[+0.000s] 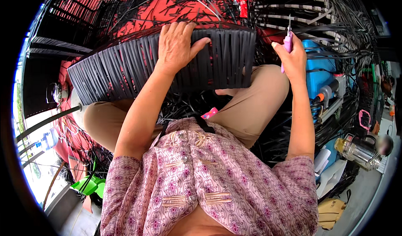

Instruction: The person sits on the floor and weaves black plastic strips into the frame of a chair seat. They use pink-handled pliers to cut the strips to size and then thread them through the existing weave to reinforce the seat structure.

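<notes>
A long panel wrapped in flat black strips stands tilted across my folded legs, with narrow gaps between the strips. My left hand lies on its upper edge, fingers stretched over the rim and thumb spread to the right. To the right of the panel, my raised right hand is closed around a slim pink-handled tool. Its thin metal point is upward, apart from the panel. Whether it is an awl or a thin cutter, I cannot tell.
Black strip offcuts cover the red floor sheet beyond the panel. Bundles of strips lie far right, above a blue container. A glass jar lies lower right. Black slatted racks stand far left; a green dustpan lies lower left.
</notes>
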The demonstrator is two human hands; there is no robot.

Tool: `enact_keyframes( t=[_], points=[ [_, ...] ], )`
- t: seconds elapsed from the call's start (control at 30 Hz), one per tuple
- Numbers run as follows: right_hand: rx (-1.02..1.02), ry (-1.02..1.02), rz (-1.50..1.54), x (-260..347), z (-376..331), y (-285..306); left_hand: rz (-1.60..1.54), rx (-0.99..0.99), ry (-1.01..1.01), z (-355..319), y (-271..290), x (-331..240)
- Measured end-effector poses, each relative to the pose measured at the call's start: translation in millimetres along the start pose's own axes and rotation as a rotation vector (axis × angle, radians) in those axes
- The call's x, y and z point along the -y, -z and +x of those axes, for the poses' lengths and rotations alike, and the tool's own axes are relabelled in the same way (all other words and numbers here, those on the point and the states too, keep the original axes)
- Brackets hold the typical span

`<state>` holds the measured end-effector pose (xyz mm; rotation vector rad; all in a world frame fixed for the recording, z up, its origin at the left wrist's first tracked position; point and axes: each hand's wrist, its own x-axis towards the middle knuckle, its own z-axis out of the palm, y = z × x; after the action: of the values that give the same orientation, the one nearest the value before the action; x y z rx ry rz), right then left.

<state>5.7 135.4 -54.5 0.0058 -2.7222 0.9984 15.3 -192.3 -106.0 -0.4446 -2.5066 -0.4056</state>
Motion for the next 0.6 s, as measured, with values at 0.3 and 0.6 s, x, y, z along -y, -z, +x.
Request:
enact_keyframes(
  t=[0.3, 0.6],
  points=[
    [0.166, 0.207, -0.209, -15.3, 0.3, 13.1, 0.028, 0.008, -0.009, 0.2, -0.9, -2.2],
    [0.284, 0.35, -0.408, -22.3, 9.5, -14.8, 0.05, 0.004, -0.016, 0.7, -1.7, -3.3]
  ],
)
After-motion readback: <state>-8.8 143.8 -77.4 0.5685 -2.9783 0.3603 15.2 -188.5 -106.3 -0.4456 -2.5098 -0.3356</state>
